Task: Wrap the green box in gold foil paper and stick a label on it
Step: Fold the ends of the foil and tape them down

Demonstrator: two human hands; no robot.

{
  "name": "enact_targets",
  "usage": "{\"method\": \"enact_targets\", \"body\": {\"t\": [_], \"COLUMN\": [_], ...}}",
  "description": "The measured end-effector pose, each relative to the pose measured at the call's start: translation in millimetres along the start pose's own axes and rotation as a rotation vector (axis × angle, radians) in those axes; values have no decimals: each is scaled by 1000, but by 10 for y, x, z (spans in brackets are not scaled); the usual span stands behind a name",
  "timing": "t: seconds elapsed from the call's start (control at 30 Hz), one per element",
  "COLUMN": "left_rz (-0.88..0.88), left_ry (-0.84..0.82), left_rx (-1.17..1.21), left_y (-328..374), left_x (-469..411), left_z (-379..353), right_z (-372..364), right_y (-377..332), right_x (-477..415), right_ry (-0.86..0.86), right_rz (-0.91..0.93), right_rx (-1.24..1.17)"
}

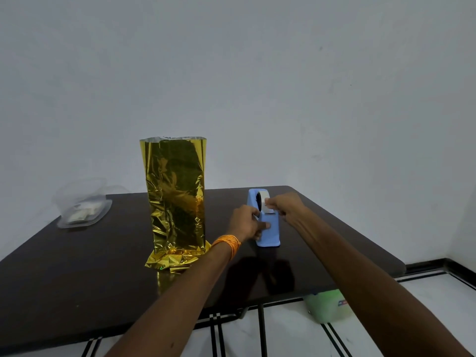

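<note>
A tall upright shape wrapped in gold foil paper (175,197) stands left of centre on the dark table (77,279); the green box is hidden inside, and crumpled foil spreads at its base. To its right sits a light blue dispenser (269,235) with a white roll on top. My left hand (246,222), orange threads at the wrist, grips the dispenser's left side. My right hand (284,206) pinches the white strip (269,208) coming off the roll.
A clear plastic container (83,207) with pale contents sits at the table's far left corner. A green bin (327,307) stands on the tiled floor under the table's right edge. A plain wall rises behind the table.
</note>
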State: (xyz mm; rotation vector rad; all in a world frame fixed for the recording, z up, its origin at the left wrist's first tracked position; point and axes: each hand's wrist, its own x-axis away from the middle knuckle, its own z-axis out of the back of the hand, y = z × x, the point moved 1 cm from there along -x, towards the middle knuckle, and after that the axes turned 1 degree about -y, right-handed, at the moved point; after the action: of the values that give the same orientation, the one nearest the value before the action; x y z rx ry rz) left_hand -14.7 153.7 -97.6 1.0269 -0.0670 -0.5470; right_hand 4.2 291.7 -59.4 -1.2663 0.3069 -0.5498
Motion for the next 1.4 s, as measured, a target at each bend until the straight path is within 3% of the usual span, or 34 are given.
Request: {"method": "enact_targets", "body": {"t": [0.2,0.6,0.77,0.9,1.03,1.23,1.4], "left_rz": [-46,-41,-52,-57,-93,-315,-629], "left_ry": [32,53,31,40,40,341,543], "left_rx": [-51,-6,-44,-63,-278,-320,-320], "left_y": [-35,-93,-92,-96,-102,271,756], "left_x": [-13,-39,-44,-20,61,245,539], "left_z": [-6,-45,-36,-55,-68,494,1253], "right_z": [46,75,151,196,319,298,-69], "right_y": [-22,349,324,434,562,-40,-446], "right_x": [227,483,448,489,557,792,842], "right_ry": [28,41,74,35,93,136,-64], "right_rz": [63,42,237,183,274,470,509], "right_rx": [48,-106,290,526,459,163,-158]}}
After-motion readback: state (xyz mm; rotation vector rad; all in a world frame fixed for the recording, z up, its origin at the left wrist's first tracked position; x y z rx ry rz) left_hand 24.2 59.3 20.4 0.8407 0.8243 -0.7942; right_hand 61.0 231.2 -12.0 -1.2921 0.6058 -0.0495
